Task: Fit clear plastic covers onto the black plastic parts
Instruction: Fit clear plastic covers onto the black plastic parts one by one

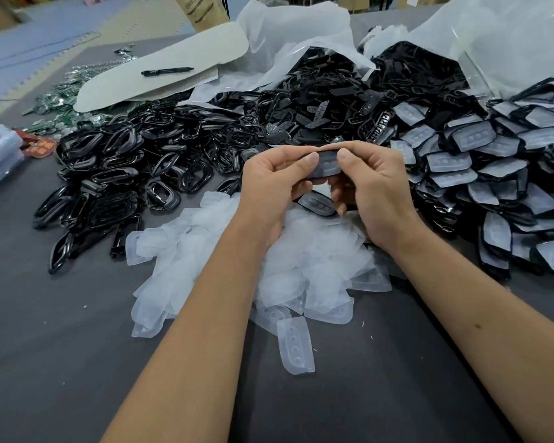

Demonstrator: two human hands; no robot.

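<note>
Black plastic shows between both hands: the left hand (pixel 274 183) and the right hand (pixel 370 187) are close together above the table (pixel 45 346), each pinching an end of one black part (pixel 327 164) with a clear cover (pixel 328 162) over its face, thumbs pressing on top. Under the wrists lies a heap of loose covers (pixel 205 251). Black frames (pixel 115 174) are piled on the left, more black parts (pixel 317 91) spill from plastic bags (pixel 295 30) behind, and covered parts (pixel 493 174) are stacked on the right. A pen (pixel 167 71) lies on a white sheet (pixel 173 59) at the back left.
</note>
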